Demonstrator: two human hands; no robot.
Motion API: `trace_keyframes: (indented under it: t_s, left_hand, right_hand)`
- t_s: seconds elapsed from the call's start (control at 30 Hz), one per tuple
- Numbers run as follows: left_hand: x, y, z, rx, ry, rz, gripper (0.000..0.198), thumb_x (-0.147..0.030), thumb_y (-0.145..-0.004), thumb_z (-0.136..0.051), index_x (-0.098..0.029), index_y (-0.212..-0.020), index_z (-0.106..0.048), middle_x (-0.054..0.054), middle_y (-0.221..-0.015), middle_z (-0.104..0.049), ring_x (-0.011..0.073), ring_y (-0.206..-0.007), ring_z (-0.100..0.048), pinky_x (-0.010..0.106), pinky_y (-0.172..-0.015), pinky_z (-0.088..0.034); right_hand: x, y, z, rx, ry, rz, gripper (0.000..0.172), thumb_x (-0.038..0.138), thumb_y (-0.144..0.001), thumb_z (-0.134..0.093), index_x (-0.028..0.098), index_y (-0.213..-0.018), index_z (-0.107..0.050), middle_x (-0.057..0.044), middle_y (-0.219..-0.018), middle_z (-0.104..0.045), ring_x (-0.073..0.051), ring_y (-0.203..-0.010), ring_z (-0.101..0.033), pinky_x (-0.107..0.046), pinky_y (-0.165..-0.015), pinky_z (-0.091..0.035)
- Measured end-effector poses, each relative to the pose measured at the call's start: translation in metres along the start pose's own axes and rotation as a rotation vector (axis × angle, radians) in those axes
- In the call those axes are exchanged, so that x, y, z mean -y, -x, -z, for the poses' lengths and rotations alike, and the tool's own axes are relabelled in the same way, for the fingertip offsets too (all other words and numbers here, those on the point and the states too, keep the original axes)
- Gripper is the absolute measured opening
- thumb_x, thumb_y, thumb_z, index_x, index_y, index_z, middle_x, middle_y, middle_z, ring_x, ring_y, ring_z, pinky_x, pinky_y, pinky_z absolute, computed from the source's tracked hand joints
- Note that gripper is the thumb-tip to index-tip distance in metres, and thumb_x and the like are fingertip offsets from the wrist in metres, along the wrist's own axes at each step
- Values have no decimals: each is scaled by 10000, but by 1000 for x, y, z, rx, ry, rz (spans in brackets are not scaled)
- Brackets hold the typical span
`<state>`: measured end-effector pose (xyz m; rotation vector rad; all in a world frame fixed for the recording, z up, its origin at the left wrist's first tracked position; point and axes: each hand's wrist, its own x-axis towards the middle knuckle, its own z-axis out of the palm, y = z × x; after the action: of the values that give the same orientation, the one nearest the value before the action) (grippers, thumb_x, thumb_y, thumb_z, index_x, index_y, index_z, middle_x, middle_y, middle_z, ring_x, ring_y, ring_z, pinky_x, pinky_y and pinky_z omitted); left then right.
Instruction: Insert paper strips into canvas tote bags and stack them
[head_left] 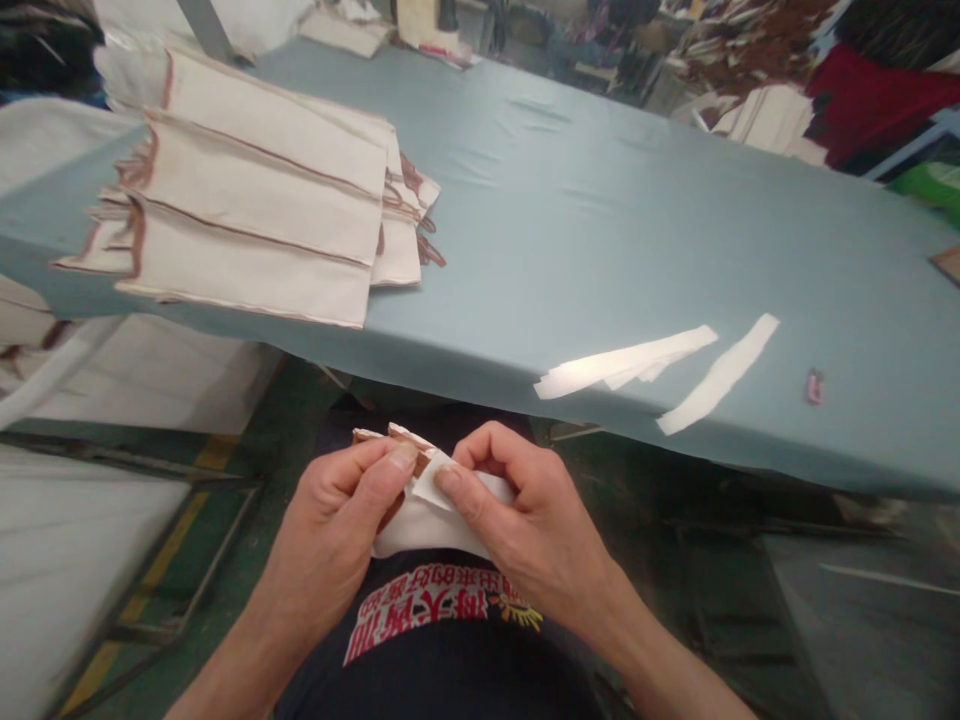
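Close to my body, just off the table's front edge, I hold a folded cream cloth piece with brown edging (397, 528). My left hand (346, 510) pinches its brown-edged side between thumb and fingers. On the other side my right hand (514, 500) presses a white strip (429, 488) against the cloth, its thumb on top and its fingers curled behind. Both hands are closed and nearly meet. The fingers cover much of the cloth, so how it is folded underneath cannot be seen.
A blue-green covered table (495, 290) stretches ahead. On its left lie stacked cream cloth pieces with brown edges (262, 210). Loose white strips (630, 362) rest near the front edge, with a small pink object (815, 386) to their right. A red cloth (862, 105) is at the far right.
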<state>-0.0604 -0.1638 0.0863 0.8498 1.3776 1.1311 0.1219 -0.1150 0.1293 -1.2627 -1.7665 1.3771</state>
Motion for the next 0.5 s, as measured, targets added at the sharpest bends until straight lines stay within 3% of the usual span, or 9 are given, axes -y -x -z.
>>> trace_keyframes:
  t_s: [0.13, 0.33, 0.5]
  left_hand:
    - [3, -1, 0, -18, 0, -5, 414, -517, -949, -753, -195, -689, -737, 5, -593, -573, 176, -588, -565, 260, -508, -484]
    - [5, -3, 2, -19, -11, -10, 420, -513, -954, -757, -196, -682, -716, -17, -569, -530, 139, -522, -452, 266, -521, -495]
    - [2, -3, -1, -24, -13, -16, 426, -498, -964, -754, -197, -671, -681, -20, -576, -517, 139, -534, -453, 255, -519, -482]
  right_hand:
    - [-2, -1, -4, -53, 15, 8, 253, 372, -976, -660, 212, -787, -609, 73, -624, -564, -81, -523, -426, -232, -501, -273]
    - [-8, -1, -8, -97, 46, 45, 251, 362, -977, -655, 213, -782, -605, 66, -639, -568, -89, -540, -429, -238, -534, -293]
    - [-11, -1, -8, -125, 73, 86, 220, 350, -987, -655, 215, -815, -632, 54, -670, -602, -100, -566, -467, -242, -560, -321]
